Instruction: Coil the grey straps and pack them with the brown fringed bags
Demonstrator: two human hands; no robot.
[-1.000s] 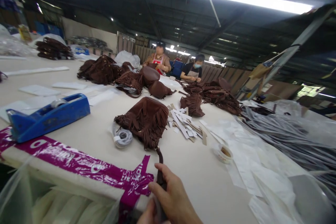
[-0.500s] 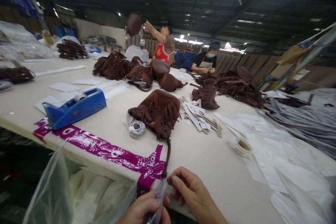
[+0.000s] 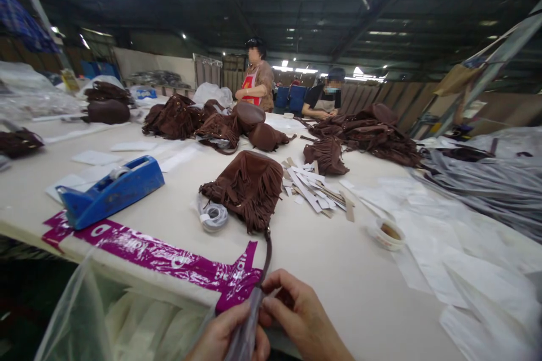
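A brown fringed bag [image 3: 249,183] lies on the table in front of me, its strap [image 3: 268,254] running down to my hands. Clear plastic wrap [image 3: 249,321] covers the strap's lower part. My left hand [image 3: 232,330] is closed around this wrapped part at the table's front edge. Just to the right, my right hand [image 3: 300,313] has its fingers curled, thumb and fingertips pinching the upper end of the wrap beside the strap. A coil of wrapped grey strap [image 3: 214,218] lies against the bag's left side.
A blue tape dispenser [image 3: 112,189] stands at left behind purple tape [image 3: 152,251] along the table edge. Paper strips [image 3: 315,186], a tape roll [image 3: 388,235] and white sheets [image 3: 478,259] lie right. Brown bags [image 3: 173,117] are heaped farther back, near two co-workers [image 3: 258,79].
My right fingertips have closed in on the wrapped strap. Across the table, a co-worker's raised arm has come down, and the bag that was in the air now lies by the left stack.
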